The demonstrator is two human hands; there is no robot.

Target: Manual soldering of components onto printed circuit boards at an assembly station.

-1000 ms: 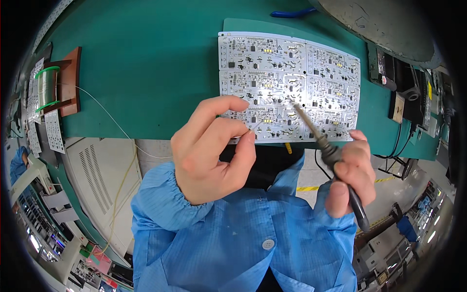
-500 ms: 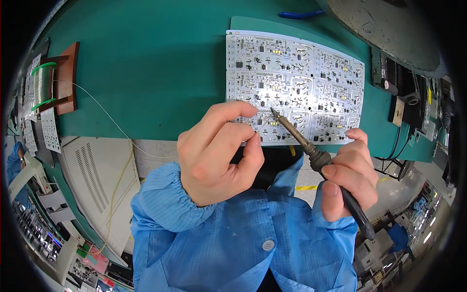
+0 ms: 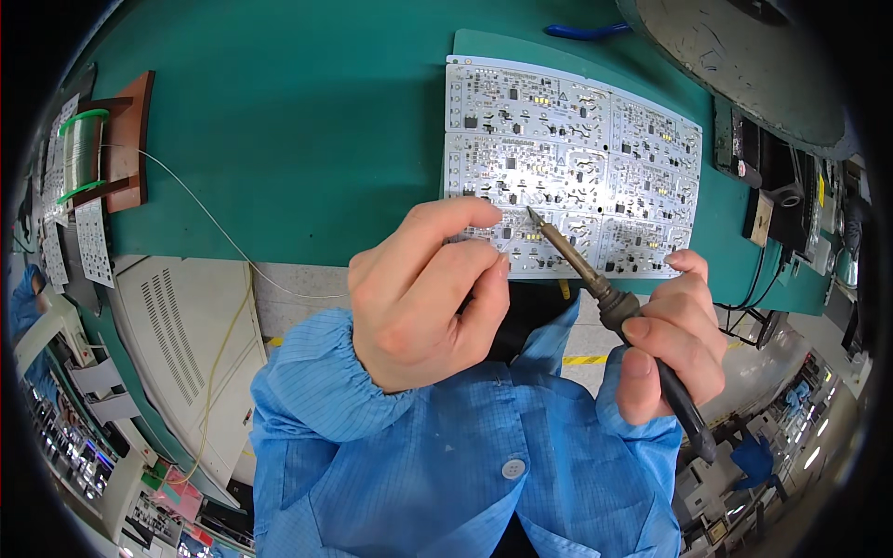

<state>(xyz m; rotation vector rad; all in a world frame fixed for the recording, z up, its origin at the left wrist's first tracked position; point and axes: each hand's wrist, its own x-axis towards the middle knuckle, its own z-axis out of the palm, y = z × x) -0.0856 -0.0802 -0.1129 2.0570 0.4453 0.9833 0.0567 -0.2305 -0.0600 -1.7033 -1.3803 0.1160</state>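
Note:
A panel of white circuit boards (image 3: 530, 116), dotted with small parts, lies on the green mat in front of me. My right hand (image 3: 677, 339) grips a soldering iron (image 3: 609, 302) by its dark handle. The iron's tip points up and left over the lower boards; whether it touches cannot be told. Closed in a pinch, my left hand (image 3: 428, 298) is at the panel's near left edge, left of the tip. Thin solder wire (image 3: 219, 226) runs from a spool (image 3: 84, 153) to this hand. Its free end is hard to make out by the fingertips.
The spool sits on a brown stand (image 3: 138, 139) at the left, beside several small white boards (image 3: 93, 246). Blue-handled pliers (image 3: 586, 33) lie behind the panel. A large round grey object (image 3: 735, 70) overhangs the far right, with dark equipment (image 3: 791, 186) below it.
The panel and both hands appear slightly further right, with the view shifting a little. The iron's tip stays over nearly the same part of the panel. Less wire shows at my left fingertips.

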